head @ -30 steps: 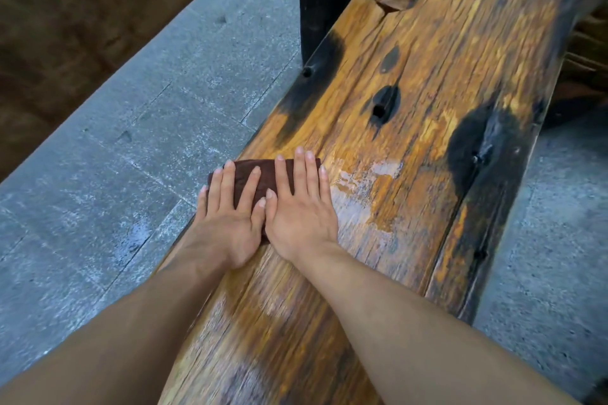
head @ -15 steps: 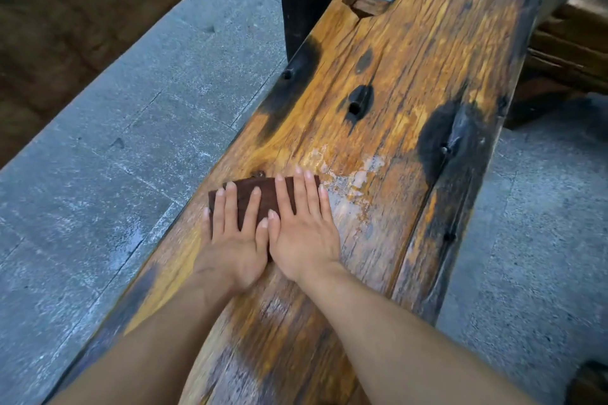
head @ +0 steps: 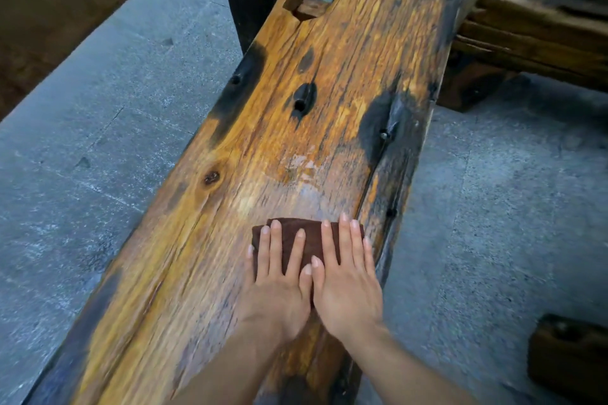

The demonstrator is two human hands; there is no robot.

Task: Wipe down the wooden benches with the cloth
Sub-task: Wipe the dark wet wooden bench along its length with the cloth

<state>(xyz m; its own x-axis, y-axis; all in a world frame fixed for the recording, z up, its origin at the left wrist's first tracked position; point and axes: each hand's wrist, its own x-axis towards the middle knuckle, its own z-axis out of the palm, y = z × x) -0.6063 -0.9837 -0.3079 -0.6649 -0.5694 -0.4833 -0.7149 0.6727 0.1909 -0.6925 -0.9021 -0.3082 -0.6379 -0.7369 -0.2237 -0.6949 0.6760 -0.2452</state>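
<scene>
Fingers [head: 275, 250] flat: L hand [head: 276, 301], R hand [head: 350, 299] press cloth [head: 312, 238], bench [head: 329, 76].

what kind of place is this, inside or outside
Likely an outdoor or semi-open seating spot, perhaps a courtyard or pavilion. A rough, weathered plank bench stands on grey stone paving, and a second heavy timber bench stands just beyond its far end.

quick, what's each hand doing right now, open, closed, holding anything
Left hand: open, fingers straight, pressing flat on the brown cloth on the wooden bench.
Right hand: open, fingers straight, pressing flat on the same cloth.
</scene>
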